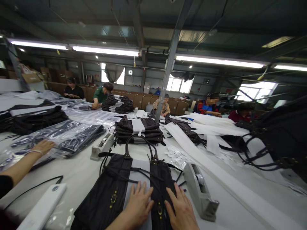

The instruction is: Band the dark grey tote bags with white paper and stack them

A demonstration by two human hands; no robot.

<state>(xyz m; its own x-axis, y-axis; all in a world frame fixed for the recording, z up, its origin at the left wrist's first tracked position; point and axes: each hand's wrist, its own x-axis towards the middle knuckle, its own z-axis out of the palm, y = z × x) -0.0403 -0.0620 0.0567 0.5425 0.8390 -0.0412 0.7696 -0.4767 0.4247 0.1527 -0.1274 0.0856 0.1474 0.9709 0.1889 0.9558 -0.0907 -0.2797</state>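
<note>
The white tabletop (79,174) carries the work. The bag (112,185) lies flat on it, front and centre, under the person's hands. A stack (153,129) of similar dark bags sits just beyond, and bags in clear plastic (81,137) lie off to the left. From how things lie, this bag looks partway along: a pale strip (141,163) already runs down its middle, much as one shows on the stack's top, but no plastic covers it. Its handles (128,147) reach past the top edge, towards the stack. A dispenser (201,195) stands just beside its right edge. The left hand (140,204) rests on the strip, the right hand (181,209) on the bag's right side; fingers spread, the two apart, neither gripping. Whether anything fastens the strip is hard to tell, since the left hand hides part of it.
</note>
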